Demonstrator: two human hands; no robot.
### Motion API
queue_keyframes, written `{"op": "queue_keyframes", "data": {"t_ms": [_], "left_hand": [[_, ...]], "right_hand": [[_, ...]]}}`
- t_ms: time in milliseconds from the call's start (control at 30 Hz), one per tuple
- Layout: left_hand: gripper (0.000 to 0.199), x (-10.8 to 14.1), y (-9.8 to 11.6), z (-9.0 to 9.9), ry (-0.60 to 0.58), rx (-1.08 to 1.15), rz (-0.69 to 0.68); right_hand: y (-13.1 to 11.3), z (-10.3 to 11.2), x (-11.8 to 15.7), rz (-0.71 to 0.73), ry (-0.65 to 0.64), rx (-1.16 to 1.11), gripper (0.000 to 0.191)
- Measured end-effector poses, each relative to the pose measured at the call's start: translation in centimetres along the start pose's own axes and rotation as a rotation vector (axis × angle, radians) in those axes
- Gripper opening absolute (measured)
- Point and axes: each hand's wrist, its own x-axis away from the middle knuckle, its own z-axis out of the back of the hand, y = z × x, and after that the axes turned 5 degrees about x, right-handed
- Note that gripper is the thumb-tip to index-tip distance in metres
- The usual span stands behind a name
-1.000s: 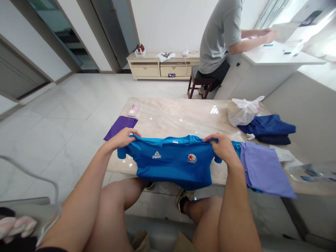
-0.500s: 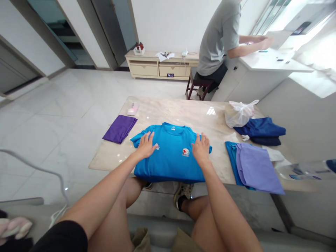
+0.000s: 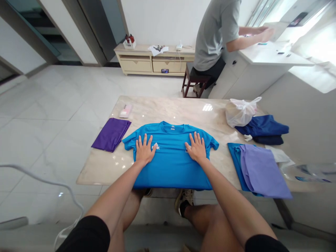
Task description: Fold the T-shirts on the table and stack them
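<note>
A blue T-shirt [image 3: 170, 168] lies front side up on the marble-look table [image 3: 154, 105], its collar at the far side and its lower part reaching the near edge. Flat on the left chest area rests my left hand [image 3: 144, 150], fingers spread, beside a white print. My right hand [image 3: 196, 148] lies the same way on the other side of the chest, partly covering a small emblem. Both short sleeves stick out to the sides, past my hands. Neither hand grips the cloth.
Folded purple cloth [image 3: 111, 134] lies on the left. At right are a white plastic bag [image 3: 240, 113], dark blue clothes [image 3: 265, 126], a lilac folded garment [image 3: 262, 171] and a clear bottle [image 3: 309, 172]. Someone in a grey shirt [image 3: 216, 35] sits at a white counter beyond.
My hands have come down flat onto the shirt with fingers spread. The sleeves now lie further out and the shirt is flatter. The view has shifted slightly.
</note>
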Motion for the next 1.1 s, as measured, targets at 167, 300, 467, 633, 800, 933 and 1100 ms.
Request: {"op": "queue_keyframes", "data": {"t_ms": [167,300,467,633,800,933,1100], "left_hand": [[0.073,-5.8,-0.6,-0.4,0.015,0.015,-0.036],[0.074,-8.9,-0.9,-0.6,-0.002,-0.005,-0.073],[0.074,-10.3,-1.0,-0.9,0.018,-0.009,-0.089],[0.078,-10.6,-0.9,-0.1,-0.108,0.002,-0.054],[0.085,-6.9,1.4,3.0,-0.247,-0.073,-0.05],[0.089,-1.4,4.0,7.7,-0.521,-0.112,-0.153],[0.063,8.0,6.0,15.5,-0.561,0.029,-0.075]], "right_hand": [[0.8,-0.7,-6.4,0.012,0.007,-0.001,0.074],[1.1,-1.4,-10.0,0.011,0.046,0.01,0.075],[1.3,-1.5,-11.2,0.022,0.059,0.009,0.072],[-0.5,0.3,-10.3,-0.011,0.062,0.047,0.066],[-4.5,4.0,-5.1,0.034,-0.013,0.079,0.065],[-5.5,7.7,2.6,-0.013,-0.211,0.093,0.069],[-2.6,11.7,14.0,-0.115,-0.322,0.125,0.06]]}}
